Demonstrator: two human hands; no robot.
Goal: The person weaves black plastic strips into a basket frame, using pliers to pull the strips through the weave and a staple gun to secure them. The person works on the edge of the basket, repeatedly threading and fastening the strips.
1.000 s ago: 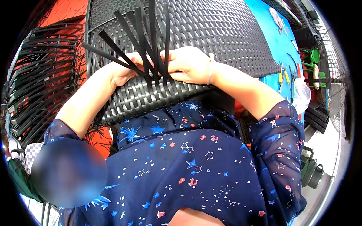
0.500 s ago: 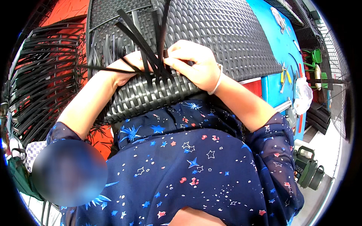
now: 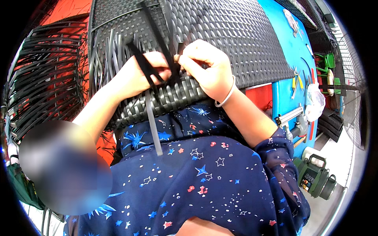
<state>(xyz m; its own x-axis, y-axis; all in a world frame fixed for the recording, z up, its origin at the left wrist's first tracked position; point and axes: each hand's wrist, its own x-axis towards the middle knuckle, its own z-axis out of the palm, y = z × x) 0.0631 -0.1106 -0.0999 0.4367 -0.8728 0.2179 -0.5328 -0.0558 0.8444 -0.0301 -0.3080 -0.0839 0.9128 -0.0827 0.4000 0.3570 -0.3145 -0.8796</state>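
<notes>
A large black woven wicker panel (image 3: 232,43) fills the far middle, and its near part bends over into a rounded woven edge (image 3: 173,98) against my lap. At that edge my left hand (image 3: 143,72) has its fingers curled in around loose flat black strips (image 3: 155,33), which stand up past the fingertips. Close beside it, my right hand (image 3: 208,69) pinches a short strip end between thumb and forefinger. Both sets of fingertips nearly meet. One strip (image 3: 152,122) hangs down over my clothing. Where the strips enter the weave is partly hidden by my fingers.
Several black slats or strips (image 3: 51,74) lie stacked at the left over a red surface (image 3: 71,10). Right of the panel, a blue table (image 3: 281,92) carries yellow-handled cutters (image 3: 297,80) and a clear plastic bag (image 3: 315,102). A dark green machine (image 3: 315,177) stands lower right.
My left hand has shifted so more of its back shows. One strip now hangs down over my lap, and some upright strips have moved. My right hand stays near the same place, still pinching.
</notes>
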